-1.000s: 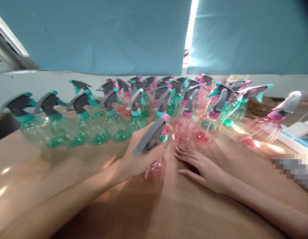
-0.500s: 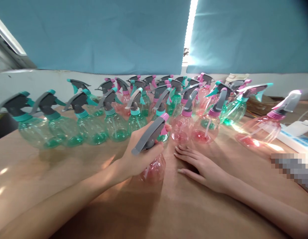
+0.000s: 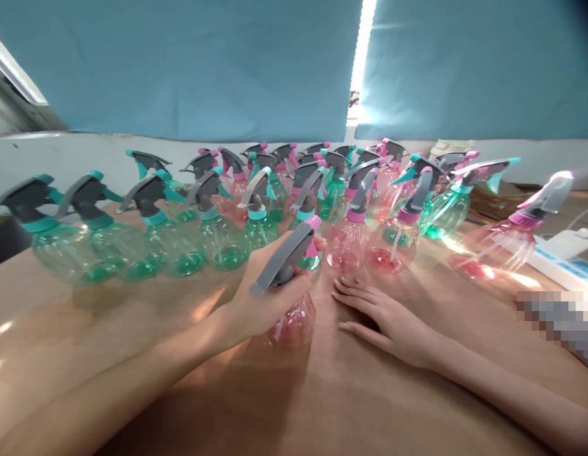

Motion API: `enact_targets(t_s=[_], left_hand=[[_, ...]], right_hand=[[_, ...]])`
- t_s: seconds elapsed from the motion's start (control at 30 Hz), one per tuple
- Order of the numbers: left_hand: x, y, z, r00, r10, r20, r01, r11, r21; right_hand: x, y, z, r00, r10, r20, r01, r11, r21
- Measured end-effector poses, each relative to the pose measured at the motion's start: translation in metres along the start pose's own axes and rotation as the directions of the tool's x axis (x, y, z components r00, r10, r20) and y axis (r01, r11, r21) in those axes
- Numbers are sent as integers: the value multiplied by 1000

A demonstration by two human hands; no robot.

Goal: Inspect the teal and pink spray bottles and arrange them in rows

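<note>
My left hand [image 3: 262,294] is wrapped round the neck of a pink spray bottle [image 3: 294,316] with a grey trigger head [image 3: 284,256]; the bottle stands on the brown table [image 3: 322,405] in front of me. My right hand [image 3: 383,316] lies flat on the table just right of that bottle, fingers stretched out and holding nothing. Behind both hands stand several rows of spray bottles, green ones [image 3: 218,237] to the left and pink ones [image 3: 388,244] to the right.
A lone pink spray bottle [image 3: 502,244] stands at the right beside a white power strip [image 3: 566,263]. A blurred patch [image 3: 557,316] covers something at the right edge. Blue blinds [image 3: 203,63] hang behind the table above a white sill.
</note>
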State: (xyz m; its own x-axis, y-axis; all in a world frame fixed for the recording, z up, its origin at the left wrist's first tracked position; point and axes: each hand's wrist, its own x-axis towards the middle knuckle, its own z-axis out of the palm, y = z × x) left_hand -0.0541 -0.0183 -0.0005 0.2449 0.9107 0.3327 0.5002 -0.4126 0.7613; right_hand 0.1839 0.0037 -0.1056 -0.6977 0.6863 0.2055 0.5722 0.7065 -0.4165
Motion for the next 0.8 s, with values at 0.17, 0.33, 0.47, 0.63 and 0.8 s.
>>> enact_targets(t_s=[0.17, 0.33, 0.47, 0.63, 0.8], left_hand=[[0, 0, 0, 1000, 17, 4, -17, 1000, -7], [2, -3, 0, 998, 59, -33, -61, 997, -46], [2, -3, -2, 999, 36, 15, -35, 997, -64], [3, -2, -4, 998, 55, 30, -51, 990, -128], [3, -3, -5, 997, 59, 55, -49, 983, -177]], right_hand=[[0, 1, 0, 1000, -2, 6, 2, 1000, -9], [0, 0, 1, 1000, -8, -18, 8, 1000, 14], [0, 0, 1, 1000, -5, -17, 5, 1000, 24], [-1, 1, 2, 999, -8, -32, 9, 999, 36], [-1, 1, 2, 1000, -3, -25, 4, 999, 40]])
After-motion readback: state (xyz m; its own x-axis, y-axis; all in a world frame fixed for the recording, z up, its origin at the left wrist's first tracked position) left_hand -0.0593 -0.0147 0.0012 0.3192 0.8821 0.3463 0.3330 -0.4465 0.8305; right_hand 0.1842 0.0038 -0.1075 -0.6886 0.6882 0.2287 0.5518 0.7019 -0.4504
